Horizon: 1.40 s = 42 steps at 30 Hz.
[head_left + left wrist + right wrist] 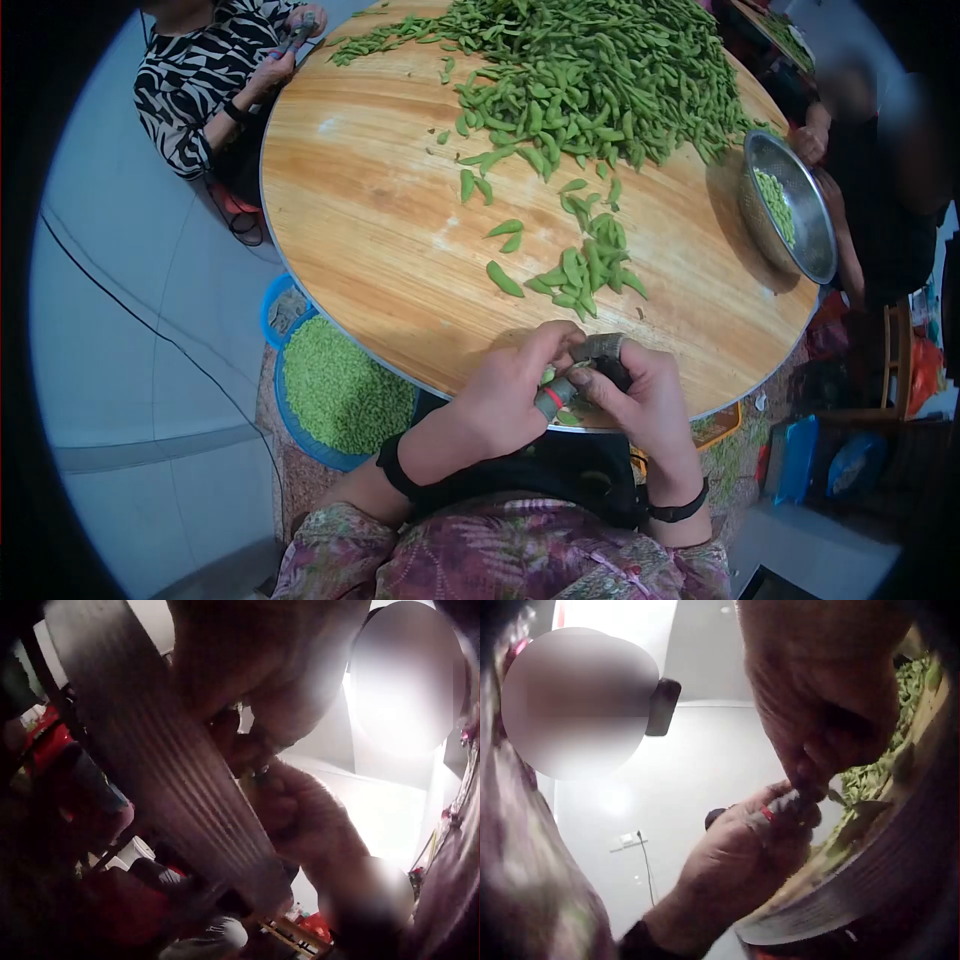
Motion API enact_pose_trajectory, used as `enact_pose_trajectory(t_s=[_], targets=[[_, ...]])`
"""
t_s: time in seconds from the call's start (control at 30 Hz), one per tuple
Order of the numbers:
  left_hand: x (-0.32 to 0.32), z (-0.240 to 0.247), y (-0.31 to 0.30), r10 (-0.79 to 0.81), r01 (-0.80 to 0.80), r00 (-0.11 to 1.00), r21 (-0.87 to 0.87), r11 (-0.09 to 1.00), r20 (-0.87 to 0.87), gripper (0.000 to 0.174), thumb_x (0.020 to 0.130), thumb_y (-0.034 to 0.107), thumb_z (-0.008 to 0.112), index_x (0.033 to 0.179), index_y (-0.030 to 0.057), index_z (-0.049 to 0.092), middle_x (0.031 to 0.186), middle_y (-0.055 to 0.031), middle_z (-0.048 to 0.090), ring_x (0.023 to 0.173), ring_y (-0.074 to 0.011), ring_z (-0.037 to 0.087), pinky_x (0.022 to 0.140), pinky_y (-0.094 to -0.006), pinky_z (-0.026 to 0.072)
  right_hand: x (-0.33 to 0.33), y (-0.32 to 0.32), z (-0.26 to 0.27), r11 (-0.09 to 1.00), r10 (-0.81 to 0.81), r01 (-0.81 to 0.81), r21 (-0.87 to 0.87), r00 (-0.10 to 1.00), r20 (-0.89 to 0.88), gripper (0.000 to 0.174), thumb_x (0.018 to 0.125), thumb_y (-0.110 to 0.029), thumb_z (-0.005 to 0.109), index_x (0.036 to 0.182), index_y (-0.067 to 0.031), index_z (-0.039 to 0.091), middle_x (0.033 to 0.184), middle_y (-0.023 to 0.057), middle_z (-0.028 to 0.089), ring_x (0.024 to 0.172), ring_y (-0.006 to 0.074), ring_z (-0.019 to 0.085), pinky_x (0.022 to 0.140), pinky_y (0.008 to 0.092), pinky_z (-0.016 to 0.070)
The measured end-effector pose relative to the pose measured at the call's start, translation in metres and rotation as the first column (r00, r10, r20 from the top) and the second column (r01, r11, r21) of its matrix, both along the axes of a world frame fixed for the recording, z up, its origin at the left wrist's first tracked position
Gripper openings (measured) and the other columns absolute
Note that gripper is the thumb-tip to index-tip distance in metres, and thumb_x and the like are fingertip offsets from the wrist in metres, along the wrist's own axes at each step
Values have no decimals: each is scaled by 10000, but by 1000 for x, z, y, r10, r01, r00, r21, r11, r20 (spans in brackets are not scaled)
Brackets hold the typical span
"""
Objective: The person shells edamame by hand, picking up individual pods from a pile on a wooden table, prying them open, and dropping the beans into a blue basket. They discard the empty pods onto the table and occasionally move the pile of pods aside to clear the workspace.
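Observation:
Both hands meet over the near edge of the round wooden table [350, 230]. My left hand [490, 395] holds a green soybean pod [548, 376], mostly hidden by the fingers. Against it, the thumb and forefinger of my right hand [650, 395] pinch at the same spot. Grey wrapping [600, 347] covers a right finger, and a grey wrap with a red band [556, 398] covers a left one. Just beyond the hands lies a small group of soybean pods [590, 265]. In the right wrist view the left hand [742, 847] and its red band show beneath the right hand.
A big heap of soybean pods [600, 70] covers the far side. On the right a metal colander [815, 235] with shelled beans stands tilted. Below the left edge is a blue basin [283, 385] full of shelled beans. People sit at the far left and right.

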<state>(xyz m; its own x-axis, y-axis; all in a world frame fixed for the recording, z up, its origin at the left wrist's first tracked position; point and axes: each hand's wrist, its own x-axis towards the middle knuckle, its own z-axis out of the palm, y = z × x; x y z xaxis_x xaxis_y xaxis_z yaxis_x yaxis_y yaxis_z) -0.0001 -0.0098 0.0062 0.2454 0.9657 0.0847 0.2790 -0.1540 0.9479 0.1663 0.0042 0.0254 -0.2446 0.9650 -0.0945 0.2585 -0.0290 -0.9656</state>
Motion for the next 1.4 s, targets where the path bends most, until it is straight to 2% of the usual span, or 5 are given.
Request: enact_pose_trajectory(t_s=[0.43, 0.5, 0.63, 0.9, 1.4], targets=[[-5, -9, -5, 25, -110, 962, 304, 946, 271, 187, 766, -27, 580, 928, 30, 508, 777, -85, 544, 670, -152, 534, 604, -253, 445, 0, 6, -9, 764, -235, -389, -514, 575, -784, 108, 873, -106, 532, 932, -17, 536, 550, -24, 455, 413, 37, 385, 396, 179, 305], [-7, -9, -6, 78, -118, 911, 73, 990, 405, 145, 804, -17, 546, 918, 30, 470, 831, -79, 541, 690, -112, 512, 606, -226, 423, 16, 19, 3, 885, 355, -423, -197, 884, -306, 139, 865, -141, 567, 889, -8, 536, 567, -29, 476, 444, 57, 431, 417, 207, 346], [-23, -2, 8, 162, 106, 672, -311, 945, 723, 139, 828, 7, 478, 965, 30, 468, 876, -76, 522, 689, -103, 501, 573, -195, 380, 8, 33, 5, 869, -192, -175, 462, 742, 643, 173, 758, -154, 637, 760, -17, 532, 571, 89, 567, 520, 248, 579, 472, 352, 441], [-9, -3, 17, 88, -66, 972, -108, 992, 216, 186, 791, 11, 603, 976, 31, 591, 822, -14, 561, 726, -75, 531, 613, -220, 425, 10, 37, 0, 892, -171, -191, 410, 696, 697, 144, 749, -151, 572, 709, -32, 501, 570, 150, 558, 525, 330, 566, 490, 407, 464], [10, -7, 25, 4, 19, 967, -88, 996, 254, 128, 762, 33, 613, 878, 9, 564, 769, -52, 566, 646, -135, 539, 565, -256, 416, 21, 25, -1, 996, -28, 41, 77, 986, -161, 118, 833, -111, 582, 867, 1, 566, 673, 14, 557, 596, 65, 480, 543, 232, 412]])
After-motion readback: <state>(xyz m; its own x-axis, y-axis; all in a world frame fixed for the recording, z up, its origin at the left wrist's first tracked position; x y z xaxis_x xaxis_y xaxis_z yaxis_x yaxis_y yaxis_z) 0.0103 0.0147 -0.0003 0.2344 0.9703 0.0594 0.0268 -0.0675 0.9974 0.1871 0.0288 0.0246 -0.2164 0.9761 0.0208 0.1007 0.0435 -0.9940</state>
